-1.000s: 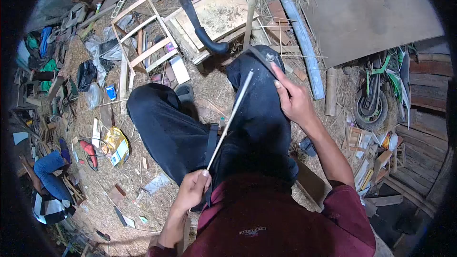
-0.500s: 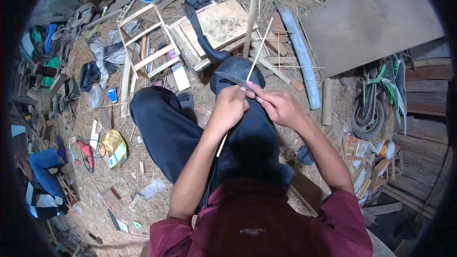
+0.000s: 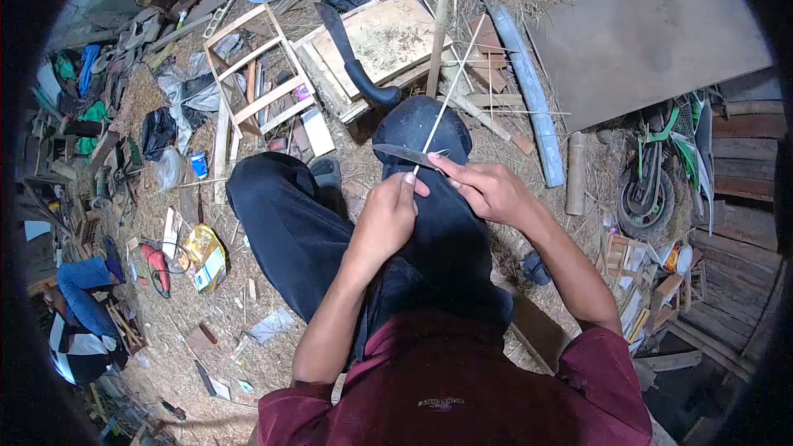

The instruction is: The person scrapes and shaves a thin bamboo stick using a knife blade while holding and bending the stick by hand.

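Observation:
My left hand [image 3: 387, 213] is closed around a thin pale wooden strip [image 3: 446, 105], pinching it between thumb and fingers just below the blade. The strip slants up and away past my knee; its lower end is hidden by my hand and forearm. My right hand [image 3: 487, 190] grips a knife [image 3: 401, 152], its handle mostly covered by the fingers. The blade points left and lies across the strip, over the dark trousers [image 3: 438, 231] on my raised knee. A small curl of shaving shows near my right thumb.
Beyond the knee, a machete [image 3: 347, 54] rests against a low wooden block [image 3: 392, 37] strewn with shavings. A wooden frame [image 3: 263, 74] stands left of it. A grey board [image 3: 652, 37] and a motorbike wheel [image 3: 646, 198] are at right; a red power tool [image 3: 157, 266] lies left.
My left hand has drawn back toward my body, away from my right hand. The blade now crosses the strip with a gap between the hands. The strip's lower end has gone out of sight.

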